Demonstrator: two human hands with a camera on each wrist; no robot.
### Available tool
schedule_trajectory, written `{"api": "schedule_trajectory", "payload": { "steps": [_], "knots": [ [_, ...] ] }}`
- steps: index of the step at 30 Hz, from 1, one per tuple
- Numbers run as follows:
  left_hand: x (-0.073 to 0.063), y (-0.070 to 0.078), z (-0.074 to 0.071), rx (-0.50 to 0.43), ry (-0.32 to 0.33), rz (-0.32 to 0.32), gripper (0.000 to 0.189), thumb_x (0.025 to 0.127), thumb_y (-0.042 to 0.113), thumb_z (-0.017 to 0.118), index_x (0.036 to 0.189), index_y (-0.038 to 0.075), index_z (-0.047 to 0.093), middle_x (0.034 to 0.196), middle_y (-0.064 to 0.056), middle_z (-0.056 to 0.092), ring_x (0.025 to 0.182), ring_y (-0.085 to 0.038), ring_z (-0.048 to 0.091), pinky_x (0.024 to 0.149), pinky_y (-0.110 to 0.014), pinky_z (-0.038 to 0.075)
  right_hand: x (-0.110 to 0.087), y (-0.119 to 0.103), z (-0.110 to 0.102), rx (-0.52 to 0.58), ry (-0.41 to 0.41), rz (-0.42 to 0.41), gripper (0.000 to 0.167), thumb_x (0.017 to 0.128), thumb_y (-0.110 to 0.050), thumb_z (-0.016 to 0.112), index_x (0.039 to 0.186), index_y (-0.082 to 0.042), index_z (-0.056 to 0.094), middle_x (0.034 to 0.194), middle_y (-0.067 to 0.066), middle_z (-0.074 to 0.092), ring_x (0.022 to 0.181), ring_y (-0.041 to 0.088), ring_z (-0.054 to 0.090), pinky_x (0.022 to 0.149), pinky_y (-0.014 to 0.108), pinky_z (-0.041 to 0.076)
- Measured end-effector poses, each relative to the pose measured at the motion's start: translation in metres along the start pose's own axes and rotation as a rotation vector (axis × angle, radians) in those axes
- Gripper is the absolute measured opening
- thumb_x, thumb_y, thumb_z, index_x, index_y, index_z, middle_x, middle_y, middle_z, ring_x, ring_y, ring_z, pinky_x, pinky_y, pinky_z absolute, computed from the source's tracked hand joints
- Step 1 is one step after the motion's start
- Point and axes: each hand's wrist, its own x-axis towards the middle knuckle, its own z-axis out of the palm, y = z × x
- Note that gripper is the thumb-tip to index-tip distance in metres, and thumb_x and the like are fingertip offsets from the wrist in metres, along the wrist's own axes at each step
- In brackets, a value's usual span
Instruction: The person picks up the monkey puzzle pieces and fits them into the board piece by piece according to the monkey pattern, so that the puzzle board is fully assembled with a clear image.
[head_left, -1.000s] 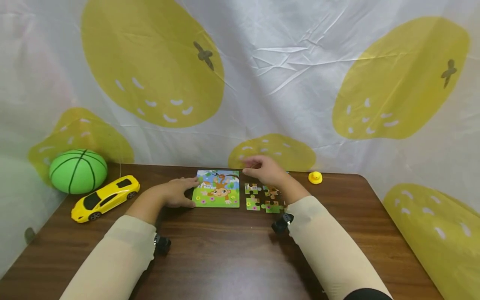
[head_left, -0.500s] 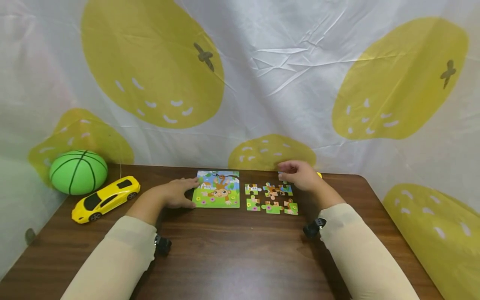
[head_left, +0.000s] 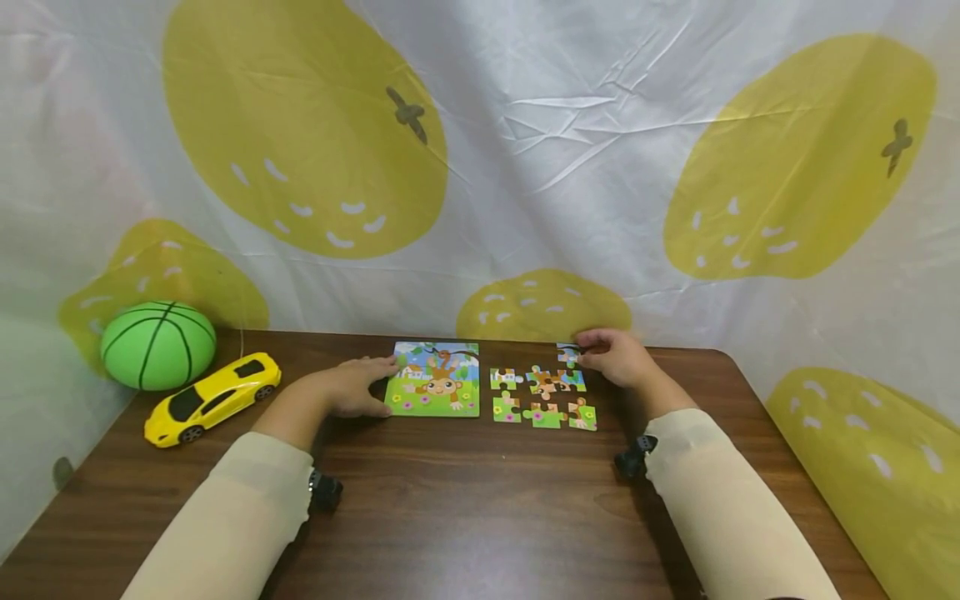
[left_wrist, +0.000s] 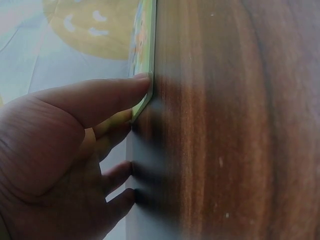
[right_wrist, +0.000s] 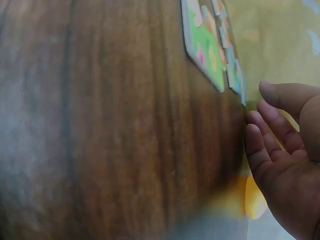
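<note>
A square board (head_left: 432, 392) with a printed monkey picture lies flat at the back middle. My left hand (head_left: 348, 387) rests at its left side, the thumb at the near corner and a fingertip farther up the edge, fingers spread. To the board's right lie several jigsaw pieces (head_left: 546, 414) in loose rows, with the back row showing one blue piece (head_left: 567, 353) at the right. My right hand (head_left: 618, 358) is beside that piece, its thumb tip right at the piece's edge. In the right wrist view, thumb and fingers (right_wrist: 255, 142) stand apart with nothing between them.
A yellow toy car (head_left: 213, 400) and a green ball (head_left: 157, 346) stand at the left. A blurred yellow object (right_wrist: 254, 197) shows beyond my right hand in its wrist view. The white curtain (head_left: 525, 217) with yellow fruit prints rises behind the table.
My right hand has moved right, from the board's far right corner past the rows of pieces, then slightly off the blue back piece. The left hand and board have stayed put.
</note>
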Motion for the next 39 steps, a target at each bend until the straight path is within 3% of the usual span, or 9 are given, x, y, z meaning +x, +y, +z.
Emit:
{"api": "schedule_trajectory", "payload": {
  "steps": [10, 17, 30, 39],
  "knots": [
    [-0.001, 0.0, -0.001, -0.003, -0.002, 0.008, 0.082, 0.099, 0.038, 0.075, 0.167, 0.01, 0.038, 0.18, -0.013, 0.023, 0.165, -0.052, 0.015, 0.132, -0.071, 0.016, 0.009, 0.002, 0.005, -0.082, 0.017, 0.046, 0.044, 0.099, -0.011, 0.074, 0.141, -0.001, 0.067, 0.134, 0.023, 0.07, 0.118, 0.034, 0.069, 0.086, 0.028, 0.056],
    [-0.001, 0.0, -0.002, -0.003, -0.002, 0.007, 0.082, 0.099, 0.038, 0.074, 0.167, 0.01, 0.038, 0.18, -0.012, 0.023, 0.165, -0.051, 0.015, 0.133, -0.07, 0.016, 0.017, 0.002, 0.008, -0.138, 0.033, 0.038, 0.046, 0.093, -0.008, 0.077, 0.137, 0.0, 0.069, 0.128, 0.022, 0.072, 0.112, 0.032, 0.067, 0.09, 0.035, 0.055],
    [0.0, -0.001, -0.001, -0.005, -0.006, 0.008, 0.082, 0.1, 0.039, 0.074, 0.167, 0.011, 0.037, 0.18, -0.013, 0.022, 0.165, -0.051, 0.015, 0.133, -0.07, 0.016, 0.017, -0.001, 0.008, -0.215, 0.031, 0.014, 0.044, 0.093, -0.013, 0.079, 0.134, 0.002, 0.071, 0.125, 0.023, 0.075, 0.112, 0.036, 0.071, 0.099, 0.049, 0.058],
    [-0.001, 0.001, 0.001, -0.001, -0.004, 0.013, 0.083, 0.098, 0.038, 0.075, 0.167, 0.01, 0.038, 0.18, -0.013, 0.023, 0.165, -0.053, 0.015, 0.132, -0.071, 0.016, 0.012, -0.009, 0.008, -0.23, 0.001, -0.005, 0.045, 0.099, -0.019, 0.076, 0.14, -0.003, 0.07, 0.131, 0.022, 0.074, 0.118, 0.037, 0.071, 0.097, 0.049, 0.06]
  ]
}}
